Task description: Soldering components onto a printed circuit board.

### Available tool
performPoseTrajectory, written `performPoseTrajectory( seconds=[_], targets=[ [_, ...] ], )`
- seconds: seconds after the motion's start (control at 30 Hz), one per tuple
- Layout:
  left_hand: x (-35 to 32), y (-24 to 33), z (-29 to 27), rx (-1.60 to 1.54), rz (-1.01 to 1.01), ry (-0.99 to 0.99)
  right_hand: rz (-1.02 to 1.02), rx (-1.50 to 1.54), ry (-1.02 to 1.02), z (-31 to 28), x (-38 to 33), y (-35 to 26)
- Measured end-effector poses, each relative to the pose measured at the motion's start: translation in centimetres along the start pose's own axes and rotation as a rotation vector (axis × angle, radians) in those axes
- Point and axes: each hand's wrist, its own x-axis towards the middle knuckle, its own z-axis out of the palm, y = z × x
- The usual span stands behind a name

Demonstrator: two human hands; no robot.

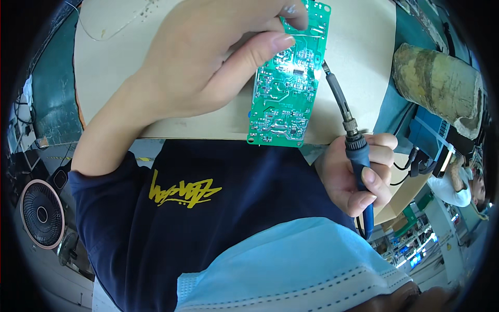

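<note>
A green circuit board [286,93] lies on the pale work surface, its face covered with small soldered parts and shiny joints. My left hand [223,57] reaches over its upper left part, thumb and fingertip closed on a thin solder wire [311,36]. The wire's free end points right across the board's upper part. In my right hand [358,177] is a soldering iron [357,151] with a blue handle, gripped by wrapped fingers. Its tip is close to the board's right edge; whether they touch, I cannot tell.
A pale sheet [119,57] covers the bench, with a thin loose wire [104,37] at its upper left. On the right stand a worn, stained cylinder [439,83] and a blue box [429,132] with cables. A round fan [42,213] is at left; another person [455,184] sits far right.
</note>
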Motion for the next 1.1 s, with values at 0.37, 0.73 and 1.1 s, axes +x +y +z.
performPoseTrajectory(
  seconds=[0.37,0.73,1.1],
  targets=[
    [-0.4,-1.6,-0.3,-0.016,0.226,-0.07,-0.054,0.078,0.009,-0.1,-0.3,-0.4],
    [-0.1,-1.1,-0.8,-0.081,0.249,-0.136,-0.08,0.092,-0.038,-0.2,-0.7,-0.4],
    [0.2,-0.6,-1.1,-0.031,0.255,-0.169,-0.097,0.089,-0.064,-0.2,-0.7,-0.4]
  ],
)
